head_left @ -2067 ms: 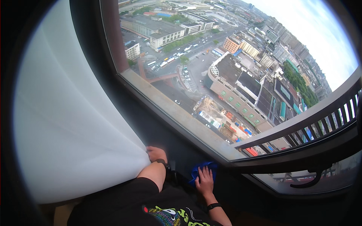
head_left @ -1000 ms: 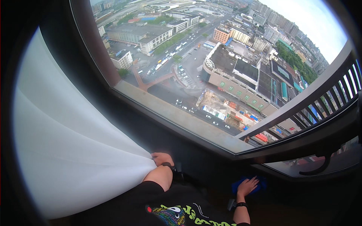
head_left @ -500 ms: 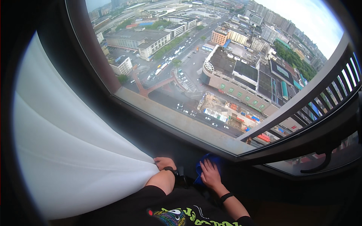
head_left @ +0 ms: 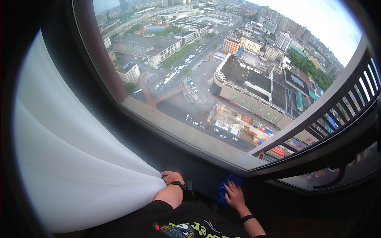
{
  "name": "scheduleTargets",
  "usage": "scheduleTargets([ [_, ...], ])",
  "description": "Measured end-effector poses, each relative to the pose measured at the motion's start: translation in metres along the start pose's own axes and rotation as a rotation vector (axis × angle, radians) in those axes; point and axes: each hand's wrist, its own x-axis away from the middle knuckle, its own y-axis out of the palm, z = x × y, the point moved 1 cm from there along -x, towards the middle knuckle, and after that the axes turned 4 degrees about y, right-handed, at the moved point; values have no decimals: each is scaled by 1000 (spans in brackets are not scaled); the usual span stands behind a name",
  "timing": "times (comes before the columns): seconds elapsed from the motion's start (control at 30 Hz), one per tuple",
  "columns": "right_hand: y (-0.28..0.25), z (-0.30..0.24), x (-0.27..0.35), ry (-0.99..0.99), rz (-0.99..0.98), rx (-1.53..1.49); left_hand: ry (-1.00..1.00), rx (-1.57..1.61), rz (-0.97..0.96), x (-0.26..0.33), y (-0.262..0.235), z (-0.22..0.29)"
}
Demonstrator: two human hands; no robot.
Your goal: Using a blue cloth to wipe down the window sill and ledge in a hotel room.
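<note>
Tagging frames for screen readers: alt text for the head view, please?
Seen from above, a person's right hand presses a blue cloth against the dark sill under a large window overlooking a city. Their left hand holds a white curtain bunched back to the left.

The low dark sill (head_left: pixel 206 180) under the window is a narrow strip. On its left end the white curtain (head_left: pixel 79 166) bulges in, gathered in the left hand (head_left: pixel 171 177), which blocks that side. The window glass (head_left: pixel 222 79) closes off everything ahead. The right hand (head_left: pixel 234 195) presses a blue cloth (head_left: pixel 227 183) on the sill; rightward the strip runs clear beneath the dark window handle (head_left: pixel 333 180).
</note>
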Motion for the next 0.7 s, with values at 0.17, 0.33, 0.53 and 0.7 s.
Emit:
scheduleTargets([
  [0.17, -26, 60, 82, 390, 113, 59, -7, 1, -13, 13, -8, 12],
  [0.33, -24, 94, 117, 1019, 366, 199, -3, -3, -27, -2, 18, -9],
  [0.53, -16, 97, 101, 1209, 356, 293, -23, 4, -59, -24, 50, -43],
  [0.7, -13, 88, 92, 1267, 340, 313, -24, -10, -69, 15, -9, 18],
])
